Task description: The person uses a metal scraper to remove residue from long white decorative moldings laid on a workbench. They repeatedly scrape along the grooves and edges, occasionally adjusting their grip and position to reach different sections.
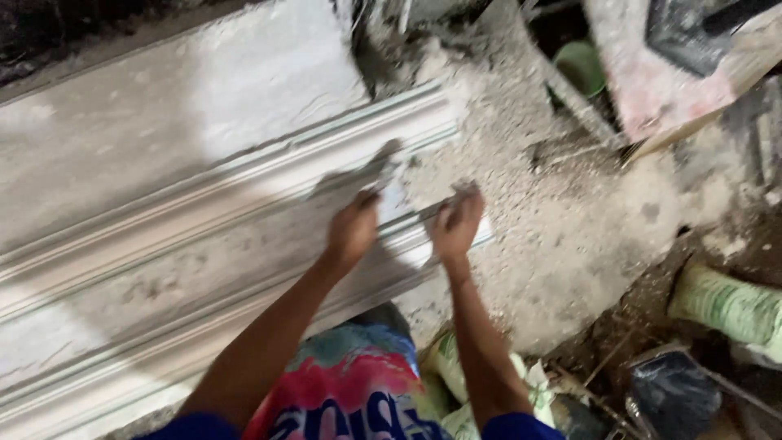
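The left hand (pixel 352 231) is closing its fingers around a flat grey trowel-like tool (pixel 358 173), which is lying across the long white moulded plaster cornice strip (pixel 204 236). The picture is blurred there, so how tightly the fingers are gripping is hard to tell, though they are curled on the tool's near end. The right hand (pixel 456 224) is resting at the end of the same strip, its fingers bent over the edge and apparently pinching a small grey piece; I cannot tell exactly what it is.

The cornice strip is running diagonally from the lower left towards the upper middle, lying on a pale, plaster-coated worktop (pixel 122 122). Just beyond its end, a heap of grey-white plaster powder (pixel 554 212) is spreading over the floor. A green round bowl (pixel 582 67) is sitting well apart at the top, and a pale green woven sack (pixel 725 305) is lying at the right. The person's bright patterned shorts (pixel 350 383) are showing below.
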